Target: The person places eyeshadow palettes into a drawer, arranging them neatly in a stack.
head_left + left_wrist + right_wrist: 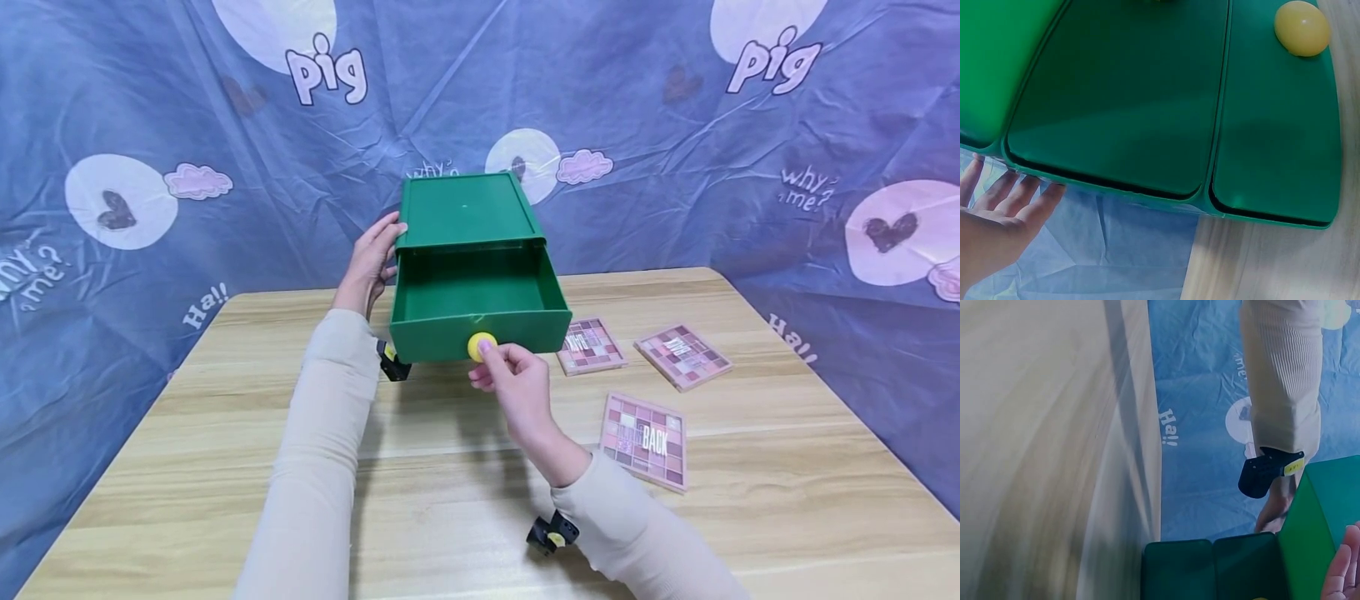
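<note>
A green drawer cabinet (465, 208) stands on the table with its top drawer (480, 287) pulled out. The inside of that drawer looks bare. My right hand (520, 387) pinches the round yellow knob (478, 345) on the drawer front between thumb and finger. Along the cabinet's left side rests my left hand (371, 254), its fingers fairly straight against the wall. The left wrist view shows that hand (1007, 219) touching the cabinet's edge, and a lower drawer front (1279, 137) with another yellow knob (1302, 29). Only part of my right hand (1344, 569) shows in the right wrist view.
To the right of the cabinet, several pink eyeshadow palettes lie on the wooden table (225, 467): one by the drawer (590, 346), one farther right (683, 357), one nearer (645, 440). A blue printed cloth (247, 125) hangs behind and around the table.
</note>
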`<control>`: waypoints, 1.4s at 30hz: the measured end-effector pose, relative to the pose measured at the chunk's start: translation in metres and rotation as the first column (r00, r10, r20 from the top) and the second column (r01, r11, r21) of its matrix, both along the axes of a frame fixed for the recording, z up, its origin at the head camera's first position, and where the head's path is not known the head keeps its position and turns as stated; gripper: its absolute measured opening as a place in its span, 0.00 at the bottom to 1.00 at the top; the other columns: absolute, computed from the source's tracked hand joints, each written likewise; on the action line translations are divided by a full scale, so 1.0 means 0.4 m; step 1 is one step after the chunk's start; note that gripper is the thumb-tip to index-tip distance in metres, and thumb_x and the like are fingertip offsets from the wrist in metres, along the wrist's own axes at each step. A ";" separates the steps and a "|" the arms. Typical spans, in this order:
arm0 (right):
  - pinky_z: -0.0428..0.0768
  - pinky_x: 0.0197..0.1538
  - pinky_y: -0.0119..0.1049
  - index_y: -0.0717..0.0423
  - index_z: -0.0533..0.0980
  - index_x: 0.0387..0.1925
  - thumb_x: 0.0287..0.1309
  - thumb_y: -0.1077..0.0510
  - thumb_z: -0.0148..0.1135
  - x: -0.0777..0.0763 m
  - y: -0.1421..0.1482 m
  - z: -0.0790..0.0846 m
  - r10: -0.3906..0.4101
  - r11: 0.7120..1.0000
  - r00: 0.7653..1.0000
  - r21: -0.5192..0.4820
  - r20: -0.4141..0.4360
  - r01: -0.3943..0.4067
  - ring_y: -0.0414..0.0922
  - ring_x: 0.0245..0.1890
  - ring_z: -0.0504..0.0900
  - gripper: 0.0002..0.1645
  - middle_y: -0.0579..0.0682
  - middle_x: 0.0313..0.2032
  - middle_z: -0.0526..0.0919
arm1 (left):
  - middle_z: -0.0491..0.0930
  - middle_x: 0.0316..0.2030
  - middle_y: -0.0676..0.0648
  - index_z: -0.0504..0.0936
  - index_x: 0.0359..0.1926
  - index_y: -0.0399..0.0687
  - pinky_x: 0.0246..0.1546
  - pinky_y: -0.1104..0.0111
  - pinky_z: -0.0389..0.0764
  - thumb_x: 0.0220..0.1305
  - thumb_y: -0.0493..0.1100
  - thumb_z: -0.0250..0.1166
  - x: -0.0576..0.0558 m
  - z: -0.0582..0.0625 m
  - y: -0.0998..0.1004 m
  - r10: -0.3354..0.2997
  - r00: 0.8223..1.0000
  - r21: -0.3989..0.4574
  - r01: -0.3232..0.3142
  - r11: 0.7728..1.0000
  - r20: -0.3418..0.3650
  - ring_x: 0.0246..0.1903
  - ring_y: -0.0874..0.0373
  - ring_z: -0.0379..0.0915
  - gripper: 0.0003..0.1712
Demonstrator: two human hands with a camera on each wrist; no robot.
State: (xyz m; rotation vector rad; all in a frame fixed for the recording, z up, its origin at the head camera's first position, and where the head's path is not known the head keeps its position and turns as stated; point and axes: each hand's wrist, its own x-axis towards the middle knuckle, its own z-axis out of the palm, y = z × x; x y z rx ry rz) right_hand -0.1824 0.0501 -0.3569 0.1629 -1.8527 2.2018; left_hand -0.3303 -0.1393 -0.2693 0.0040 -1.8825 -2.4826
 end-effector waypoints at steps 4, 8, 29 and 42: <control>0.76 0.27 0.42 0.64 0.75 0.27 0.53 0.52 0.57 -0.047 0.006 -0.093 -0.008 1.000 1.000 -0.013 -0.024 0.008 0.53 0.20 0.78 0.16 0.59 0.21 0.78 | 0.65 0.55 0.48 0.66 0.58 0.54 0.46 0.56 0.63 0.49 0.45 0.61 0.000 0.001 -0.001 -0.003 1.000 0.003 0.003 1.000 -0.002 0.53 0.56 0.62 0.31; 0.76 0.26 0.40 0.63 0.75 0.25 0.53 0.52 0.57 -0.020 0.011 -0.081 0.013 0.999 0.997 -0.042 -0.079 -0.016 0.50 0.19 0.78 0.16 0.58 0.20 0.78 | 0.65 0.55 0.48 0.66 0.58 0.54 0.46 0.57 0.64 0.50 0.45 0.61 -0.001 0.001 -0.003 -0.004 1.000 0.003 0.004 1.000 -0.002 0.53 0.56 0.62 0.31; 0.76 0.30 0.37 0.71 0.71 0.23 0.54 0.62 0.56 0.125 -0.003 0.071 0.004 1.000 0.997 -0.010 0.071 -0.004 0.44 0.19 0.77 0.12 0.57 0.18 0.77 | 0.67 0.54 0.50 0.70 0.55 0.57 0.44 0.58 0.66 0.47 0.47 0.64 -0.015 -0.020 -0.008 0.000 0.999 0.016 0.000 1.000 -0.032 0.51 0.58 0.64 0.30; 0.76 0.27 0.37 0.71 0.71 0.24 0.55 0.63 0.54 0.122 0.006 0.064 0.047 0.999 0.998 -0.018 0.031 -0.047 0.43 0.17 0.77 0.12 0.59 0.19 0.77 | 0.64 0.56 0.49 0.66 0.58 0.54 0.46 0.57 0.64 0.50 0.45 0.60 -0.001 -0.002 0.000 0.006 1.000 -0.020 -0.006 1.000 -0.014 0.53 0.56 0.62 0.31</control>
